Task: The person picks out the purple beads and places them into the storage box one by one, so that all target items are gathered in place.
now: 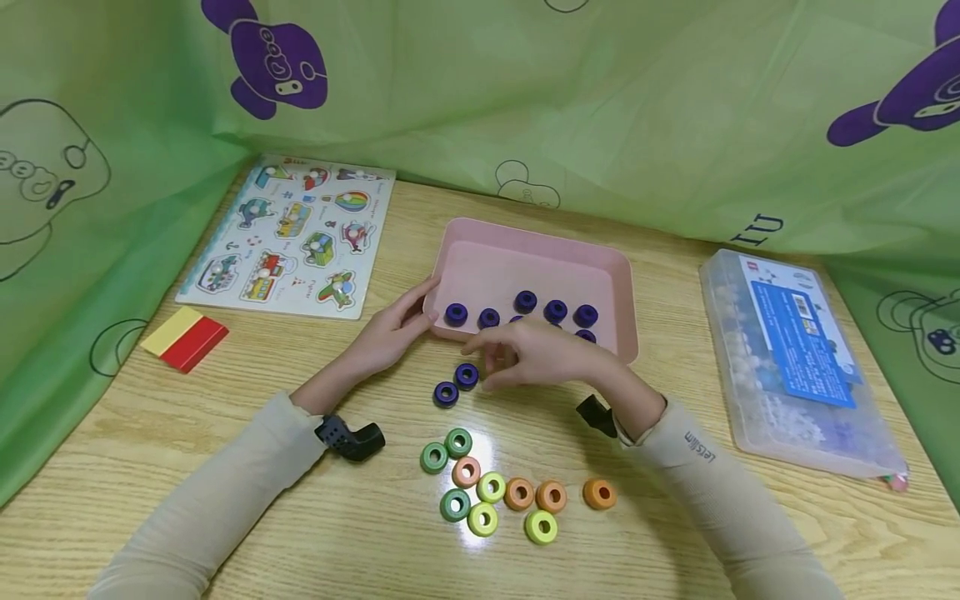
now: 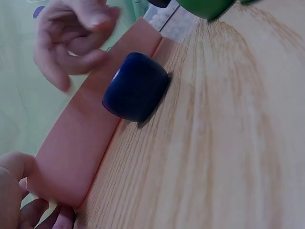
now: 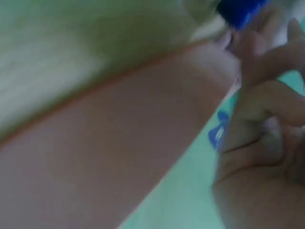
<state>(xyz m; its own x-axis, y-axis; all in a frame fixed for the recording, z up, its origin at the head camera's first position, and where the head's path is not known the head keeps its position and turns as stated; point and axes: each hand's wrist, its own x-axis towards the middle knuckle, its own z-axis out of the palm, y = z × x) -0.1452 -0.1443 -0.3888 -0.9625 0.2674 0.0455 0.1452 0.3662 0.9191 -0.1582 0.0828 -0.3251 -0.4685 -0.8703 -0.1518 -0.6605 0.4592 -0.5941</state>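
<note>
My left hand (image 1: 386, 337) holds the left front corner of a pink tray (image 1: 525, 258); in the left wrist view its fingers wrap that corner. Inside the tray lie several dark blue ring-shaped beads (image 1: 455, 314), some of them hidden by my right hand (image 1: 543, 354). That hand hovers over the tray's front edge, its fingers loosely bent and nothing visible between them. Just left of its fingertips, two more dark blue beads (image 1: 466, 377) rest on the table. One blue bead (image 2: 136, 88) shows large beside the tray wall in the left wrist view. The right wrist view is blurred.
Nearer on the wooden table sit green (image 1: 433, 457), orange (image 1: 599, 494) and yellow beads (image 1: 541, 527). A picture puzzle board (image 1: 300, 237) lies at the back left, with a yellow and red card (image 1: 185, 338) before it. A clear plastic case (image 1: 802, 367) stands at the right.
</note>
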